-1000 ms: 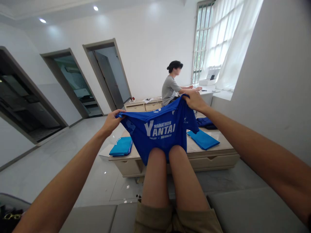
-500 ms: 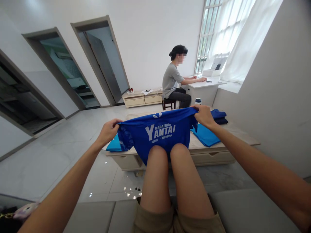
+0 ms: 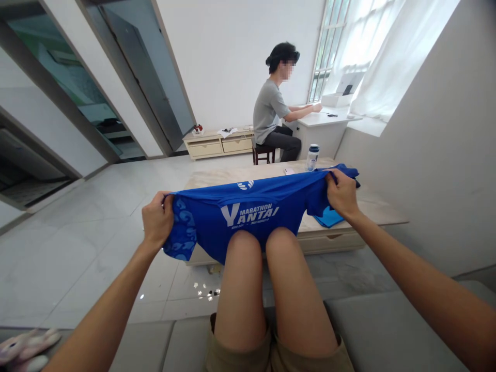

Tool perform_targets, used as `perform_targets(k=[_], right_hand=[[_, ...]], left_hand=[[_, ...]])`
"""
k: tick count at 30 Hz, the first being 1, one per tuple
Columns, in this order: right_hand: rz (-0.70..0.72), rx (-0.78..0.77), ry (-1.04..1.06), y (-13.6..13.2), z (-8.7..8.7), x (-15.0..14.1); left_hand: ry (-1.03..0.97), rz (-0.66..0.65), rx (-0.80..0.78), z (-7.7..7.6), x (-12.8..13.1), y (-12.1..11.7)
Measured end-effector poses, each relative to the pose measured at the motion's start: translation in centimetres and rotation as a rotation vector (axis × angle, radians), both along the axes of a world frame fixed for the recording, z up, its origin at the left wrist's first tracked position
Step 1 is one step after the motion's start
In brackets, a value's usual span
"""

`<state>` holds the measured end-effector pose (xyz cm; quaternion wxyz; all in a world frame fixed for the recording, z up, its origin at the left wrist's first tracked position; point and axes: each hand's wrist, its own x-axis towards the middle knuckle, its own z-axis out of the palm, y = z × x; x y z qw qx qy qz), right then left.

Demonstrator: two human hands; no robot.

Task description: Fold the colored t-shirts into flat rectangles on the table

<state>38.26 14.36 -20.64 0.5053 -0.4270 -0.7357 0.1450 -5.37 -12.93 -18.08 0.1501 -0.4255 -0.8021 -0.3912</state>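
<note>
A blue T-shirt [image 3: 251,204] with white "Marathon Yantai" lettering is stretched sideways in front of my knees, its lower part hanging against them. My left hand [image 3: 158,219] pinches the shirt at the left sleeve, where a lighter wave pattern shows. At the other end, my right hand [image 3: 343,194] grips the cloth by the right shoulder or sleeve. Behind the shirt stands a low wooden table [image 3: 382,209]. Partly hidden near my right hand are folded light-blue cloth [image 3: 329,217] and darker blue cloth [image 3: 346,170].
A white bottle [image 3: 312,157] with a dark cap stands on the table's far side. Beyond it, a person [image 3: 271,106] sits on a stool at a white desk [image 3: 323,129]. A low cabinet [image 3: 205,150] lines the back wall. A plush toy [image 3: 29,349] lies on the grey sofa [image 3: 135,343].
My hands have moved farther apart, pulling the shirt wider and tauter. The left sleeve now hangs spread out. The view has shifted slightly, and the bottle shows more fully.
</note>
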Motion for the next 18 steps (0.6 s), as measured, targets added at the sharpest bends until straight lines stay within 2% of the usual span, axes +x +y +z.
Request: perform_targets(k=[2, 4, 7, 9, 11, 14, 18], right_hand=[[-0.042, -0.004, -0.053, 0.5, -1.3, 0.5], [-0.091, -0.027, -0.127, 0.5, -4.0, 1.3], [-0.106, -0.084, -0.216, 0.1, -10.0, 2.6], [-0.078, -0.134, -0.246, 0.2, -13.9, 3.1], [-0.052, -0.164, -0.277, 1.2, -16.7, 2.9], [-0.048, -0.158, -0.332, 4.7, -18.5, 1.0], [-0.025, -0.132, -0.505, 11.4, -19.8, -3.3]], left_hand=[[0.007, 0.019, -0.01, -0.5, -0.4, 0.8], [0.025, 0.053, -0.016, -2.2, -0.5, 1.1], [0.028, 0.065, -0.059, -6.8, -0.7, 0.4], [0.013, 0.018, -0.123, -10.2, -1.4, -0.1], [0.001, -0.02, -0.158, -13.0, -2.7, 0.0], [-0.015, -0.018, -0.186, -15.2, -5.3, 2.5], [-0.006, 0.009, -0.276, -17.0, -8.4, 8.9]])
